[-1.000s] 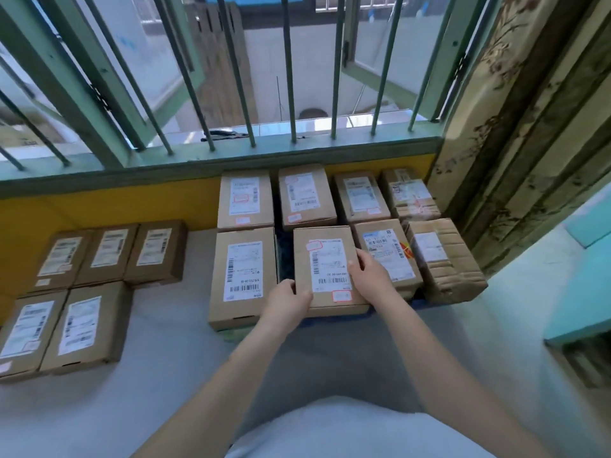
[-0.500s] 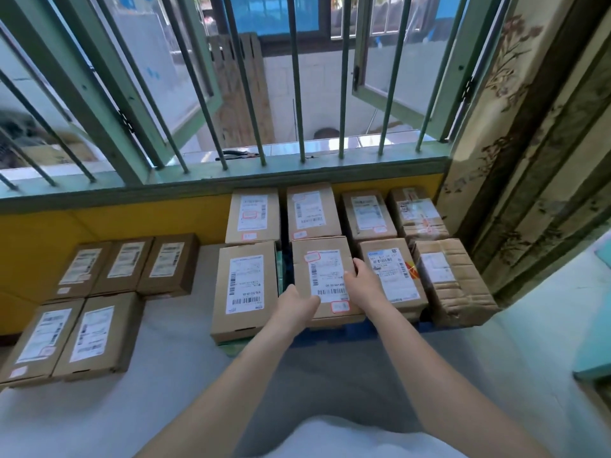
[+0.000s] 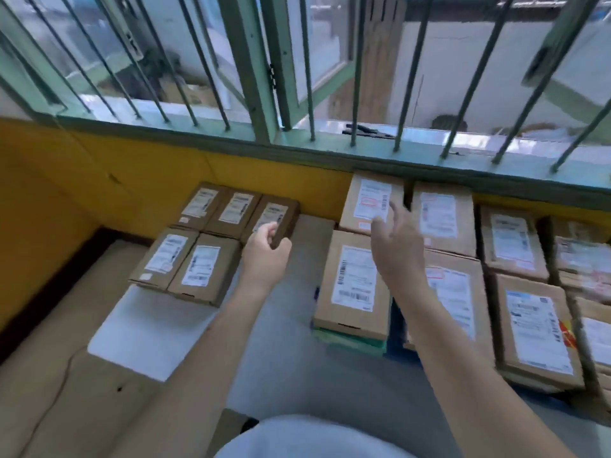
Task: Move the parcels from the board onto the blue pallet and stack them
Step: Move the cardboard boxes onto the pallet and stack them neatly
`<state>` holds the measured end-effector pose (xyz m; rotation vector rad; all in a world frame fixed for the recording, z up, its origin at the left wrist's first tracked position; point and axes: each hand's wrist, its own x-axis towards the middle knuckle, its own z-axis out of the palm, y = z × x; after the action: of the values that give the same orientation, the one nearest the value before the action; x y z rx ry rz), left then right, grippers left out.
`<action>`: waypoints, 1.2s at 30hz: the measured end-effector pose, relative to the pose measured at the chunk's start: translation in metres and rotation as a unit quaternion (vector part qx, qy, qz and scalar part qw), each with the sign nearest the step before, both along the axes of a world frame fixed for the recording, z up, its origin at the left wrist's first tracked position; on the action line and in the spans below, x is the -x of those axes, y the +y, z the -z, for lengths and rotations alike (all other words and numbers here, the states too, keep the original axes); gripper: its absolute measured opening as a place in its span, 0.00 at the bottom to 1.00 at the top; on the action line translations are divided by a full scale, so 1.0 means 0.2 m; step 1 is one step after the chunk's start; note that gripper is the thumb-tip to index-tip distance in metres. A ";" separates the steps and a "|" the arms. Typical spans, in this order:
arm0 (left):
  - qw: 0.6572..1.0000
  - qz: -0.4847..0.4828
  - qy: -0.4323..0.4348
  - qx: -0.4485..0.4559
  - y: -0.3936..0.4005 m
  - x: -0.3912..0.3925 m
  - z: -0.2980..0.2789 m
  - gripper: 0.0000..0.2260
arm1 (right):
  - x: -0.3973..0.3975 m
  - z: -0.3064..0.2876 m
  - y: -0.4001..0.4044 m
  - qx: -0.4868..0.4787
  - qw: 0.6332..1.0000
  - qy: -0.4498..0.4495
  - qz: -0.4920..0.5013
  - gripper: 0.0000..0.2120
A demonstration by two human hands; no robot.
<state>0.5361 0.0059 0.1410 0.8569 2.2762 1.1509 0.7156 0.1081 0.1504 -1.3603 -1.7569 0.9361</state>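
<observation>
Several brown labelled parcels (image 3: 203, 269) lie flat on a white board (image 3: 145, 335) at the left, in two rows. On the right, more parcels (image 3: 355, 285) sit side by side over the blue pallet (image 3: 396, 328), of which only a dark blue strip shows between boxes. My left hand (image 3: 266, 251) hovers with loosely curled fingers beside the back-row right parcel (image 3: 276, 216) on the board and holds nothing. My right hand (image 3: 395, 246) hangs in the air above the pallet parcels, fingers relaxed and spread, empty.
A yellow wall (image 3: 99, 180) and a green barred window (image 3: 297, 94) close off the far side. Brown cardboard (image 3: 49, 375) lies under the board at the left. Grey floor (image 3: 281, 358) runs between board and pallet. The view is motion-blurred.
Both hands have let go of the parcel set on the pallet. The view has swung left, and my left hand has moved over toward the board's parcels.
</observation>
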 end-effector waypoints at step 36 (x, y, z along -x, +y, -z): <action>0.756 -0.353 -0.548 0.058 -0.64 1.59 1.01 0.03 | 1.90 1.11 -0.19 0.100 0.912 -0.336 -0.211 0.18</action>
<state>0.2186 -0.1228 -0.0611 -0.7226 1.5409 1.2539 0.3353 0.0697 -0.0711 -1.5886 -2.6161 0.9540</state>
